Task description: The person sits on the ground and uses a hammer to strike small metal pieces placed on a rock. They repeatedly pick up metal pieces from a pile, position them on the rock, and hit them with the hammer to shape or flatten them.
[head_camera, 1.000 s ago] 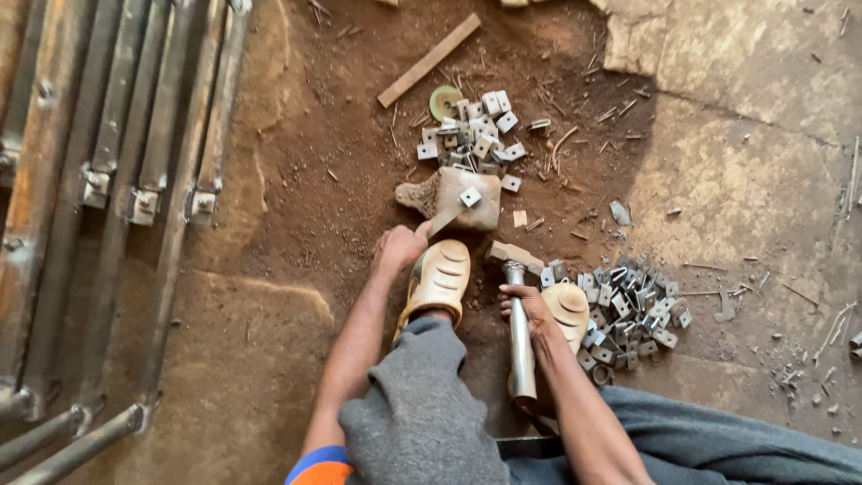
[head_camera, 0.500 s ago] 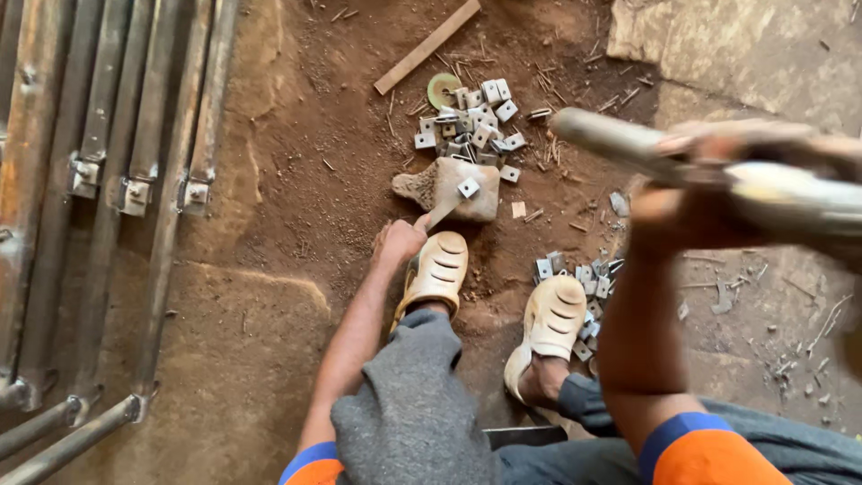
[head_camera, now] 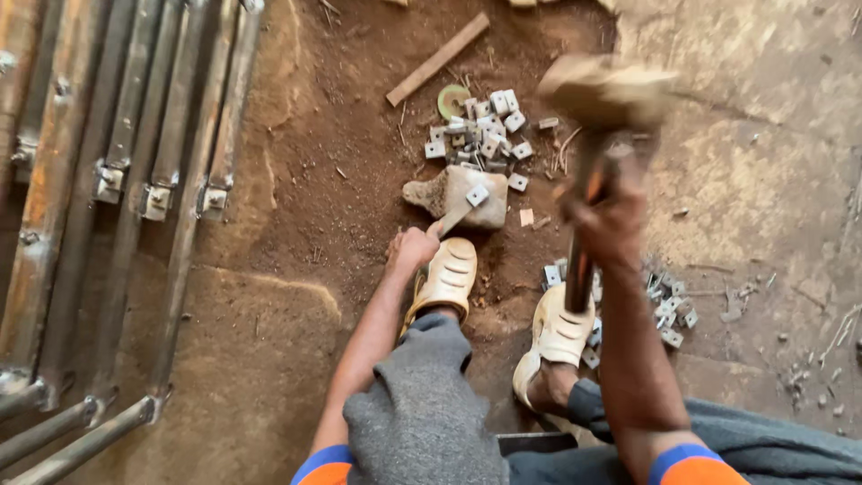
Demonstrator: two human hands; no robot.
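Fingers of the right hand [head_camera: 603, 220] are clenched round the shaft of a hammer [head_camera: 600, 99], the arm raised and the blunt, heavy head blurred above the wrist, well clear of the ground. Nearest to me are the grey trouser knees and two pale, ridged clogs, the left clog [head_camera: 444, 278] planted just behind the work. Beside that clog the left hand [head_camera: 413, 247] stretches low, its fingers pinched on a thin flat strip [head_camera: 453, 218] that slants up onto a rough, lumpy stone block [head_camera: 453, 193]. On top of the block sits a small square metal plate [head_camera: 477, 194], bright and flat, at the strip's far end. By the right foot lies a loose scatter of more square metal pieces [head_camera: 669, 310] on the packed brown dirt. Beyond the block is another pile of square plates [head_camera: 480, 135], a greenish disc [head_camera: 452, 101] and a wooden batten [head_camera: 438, 59]. Long rusty steel tubes [head_camera: 126, 162] run along the left side.
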